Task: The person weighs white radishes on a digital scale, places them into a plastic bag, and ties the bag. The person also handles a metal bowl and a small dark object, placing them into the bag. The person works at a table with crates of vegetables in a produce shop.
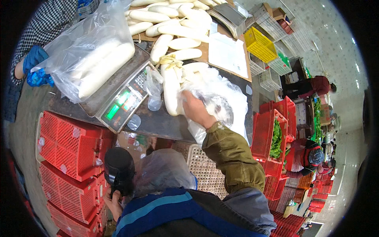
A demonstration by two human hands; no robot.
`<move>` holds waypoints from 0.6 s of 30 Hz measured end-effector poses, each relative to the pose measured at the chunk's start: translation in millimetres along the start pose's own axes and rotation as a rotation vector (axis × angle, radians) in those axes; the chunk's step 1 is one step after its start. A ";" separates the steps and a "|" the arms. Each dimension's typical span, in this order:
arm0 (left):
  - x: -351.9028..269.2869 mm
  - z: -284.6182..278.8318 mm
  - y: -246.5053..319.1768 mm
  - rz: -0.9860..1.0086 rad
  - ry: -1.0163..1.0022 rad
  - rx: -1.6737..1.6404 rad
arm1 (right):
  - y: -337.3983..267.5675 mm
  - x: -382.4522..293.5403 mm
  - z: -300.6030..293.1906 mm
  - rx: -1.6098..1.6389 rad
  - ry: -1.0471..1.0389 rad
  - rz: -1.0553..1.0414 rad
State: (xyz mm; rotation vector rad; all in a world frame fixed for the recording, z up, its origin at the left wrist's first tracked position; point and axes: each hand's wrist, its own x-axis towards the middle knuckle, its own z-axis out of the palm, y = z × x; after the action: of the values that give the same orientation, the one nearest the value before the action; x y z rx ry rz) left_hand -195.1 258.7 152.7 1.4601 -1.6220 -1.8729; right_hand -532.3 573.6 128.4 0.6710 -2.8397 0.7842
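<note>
My left hand [113,204] is low at the left, gripping the handle of a black handheld device [119,167]. My right hand [196,108], in an olive sleeve, reaches over the table onto a pile of clear plastic bags [232,102]. Its fingers are partly hidden, so a grip on the plastic cannot be made out. Just left of it lies a white radish [170,91] with yellowish leaf stubs. On a digital scale [124,100] with a lit green display rests a clear bag of large white radishes [108,71]. A co-worker's blue-gloved hand [37,63] is at that bag's edge.
Many white radishes [183,29] are heaped at the table's far side, beside a white sheet [226,50] on cardboard. Red crates [63,148] are stacked at the left, below the table [174,127]. More red crates [263,139] stand at the right, where other people work.
</note>
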 end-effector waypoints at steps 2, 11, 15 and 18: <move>-5.0 -13.7 2.4 -0.087 -0.076 0.031 | 7.5 13.3 -12.3 -0.142 0.082 0.004; 4.3 -28.3 -25.5 0.246 -0.231 0.188 | 2.6 20.2 -100.6 -0.217 0.177 0.228; -2.3 -23.9 -18.9 -0.017 -0.138 -0.014 | -24.2 21.8 -44.7 0.038 -0.185 0.080; -15.2 -13.7 -13.4 0.002 -0.021 -0.063 | 48.8 23.6 9.0 -0.521 -0.296 0.138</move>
State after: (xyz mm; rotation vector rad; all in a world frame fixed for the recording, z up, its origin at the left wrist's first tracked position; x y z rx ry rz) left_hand -172.0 266.3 150.6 1.4173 -1.5583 -1.9267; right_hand -575.3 597.4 103.6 0.5482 -3.1747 -0.0707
